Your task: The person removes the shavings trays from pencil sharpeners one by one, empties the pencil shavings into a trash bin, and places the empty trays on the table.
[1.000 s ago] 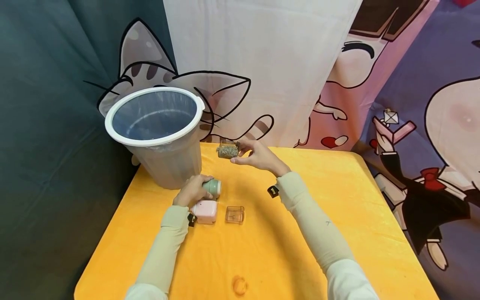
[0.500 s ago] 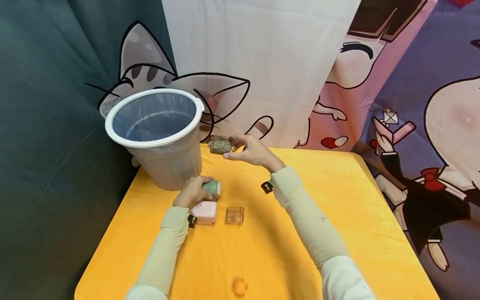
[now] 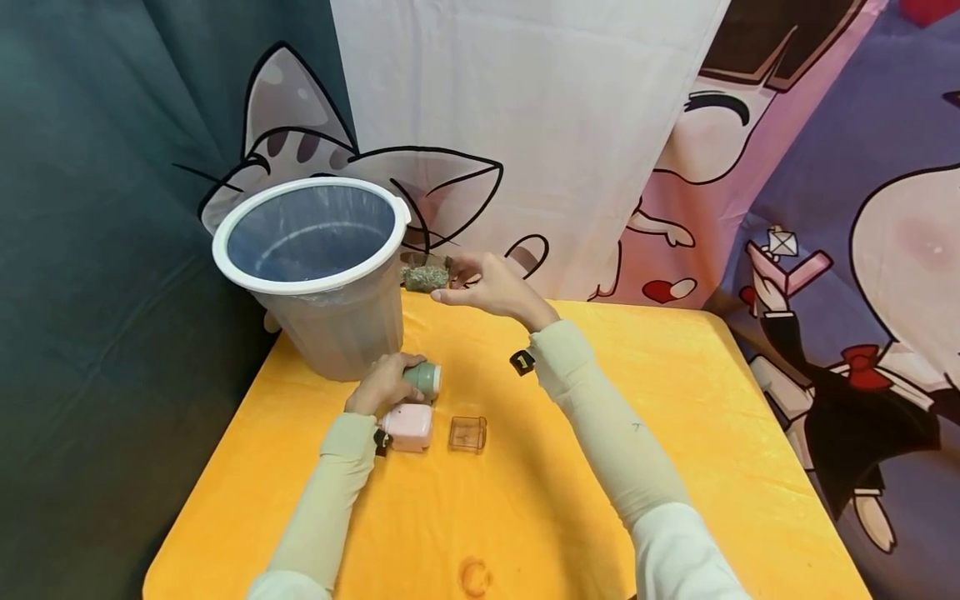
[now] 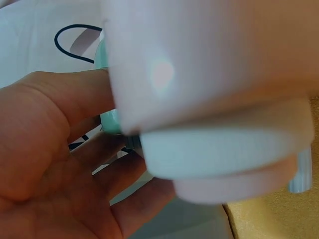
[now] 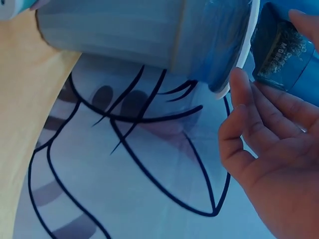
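My right hand (image 3: 487,287) pinches a small see-through box (image 3: 425,277) by its right end, thumb below and fingers above. Grey-green fluff fills it, and pale lettering shows on it in the right wrist view. The box hovers just right of the bin's rim. My left hand (image 3: 384,385) grips a green rounded thing (image 3: 426,379) with a white end, low over the table. Beside that hand lies a pink rounded thing (image 3: 408,427), which looms large and blurred in the left wrist view and hides much of the green one.
A tall translucent bin (image 3: 337,333) with a white rim and liner stands at the back left. An amber see-through box (image 3: 468,434) lies right of the pink thing on the yellow table (image 3: 675,433). Printed cloth hangs behind.
My right hand has carried the fluff-filled box left and slightly up, closer to the bin. My left hand stays in place on the green thing.
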The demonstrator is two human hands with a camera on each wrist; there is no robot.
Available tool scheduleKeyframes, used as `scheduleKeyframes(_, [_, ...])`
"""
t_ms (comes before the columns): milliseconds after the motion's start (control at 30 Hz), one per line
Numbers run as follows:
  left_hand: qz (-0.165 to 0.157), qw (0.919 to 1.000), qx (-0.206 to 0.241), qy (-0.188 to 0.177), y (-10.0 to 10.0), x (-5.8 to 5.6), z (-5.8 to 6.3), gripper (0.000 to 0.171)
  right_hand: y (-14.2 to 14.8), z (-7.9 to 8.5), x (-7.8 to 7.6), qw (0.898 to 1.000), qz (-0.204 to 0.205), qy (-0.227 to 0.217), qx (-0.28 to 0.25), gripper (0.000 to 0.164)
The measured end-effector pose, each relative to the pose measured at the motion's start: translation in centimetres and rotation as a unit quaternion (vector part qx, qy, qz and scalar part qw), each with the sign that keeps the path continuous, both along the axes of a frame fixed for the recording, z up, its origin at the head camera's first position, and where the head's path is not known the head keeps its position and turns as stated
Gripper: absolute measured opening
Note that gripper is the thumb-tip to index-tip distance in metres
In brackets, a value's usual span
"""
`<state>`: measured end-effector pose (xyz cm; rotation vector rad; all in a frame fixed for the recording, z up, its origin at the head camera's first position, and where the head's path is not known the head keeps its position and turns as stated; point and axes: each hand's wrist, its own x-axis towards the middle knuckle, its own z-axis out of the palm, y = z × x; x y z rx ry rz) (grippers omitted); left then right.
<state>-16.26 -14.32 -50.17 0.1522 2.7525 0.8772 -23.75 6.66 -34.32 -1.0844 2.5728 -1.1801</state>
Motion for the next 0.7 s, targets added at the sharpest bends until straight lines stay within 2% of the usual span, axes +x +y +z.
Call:
scheduleKeyframes(200, [0.003, 0.9999, 0.002, -0.012, 0.0, -0.1, 0.0, 0.062, -1.5, 0.9, -0.4, 0.999, 0.001, 0.001, -0.033, 0.039])
scheduleKeyframes(500, [0.003, 1.0000, -0.003, 0.001, -0.2, -0.2, -0.3, 0.064, -3.7, 1.8, -0.2, 0.999, 0.004, 0.017, -0.049, 0.043])
scheduleKeyframes(700, [0.003, 1.0000, -0.001, -0.008, -0.4, -0.3, -0.5, 0.063, -5.2, 2.1, -0.3, 0.998, 0.008, -0.006, -0.059, 0.039])
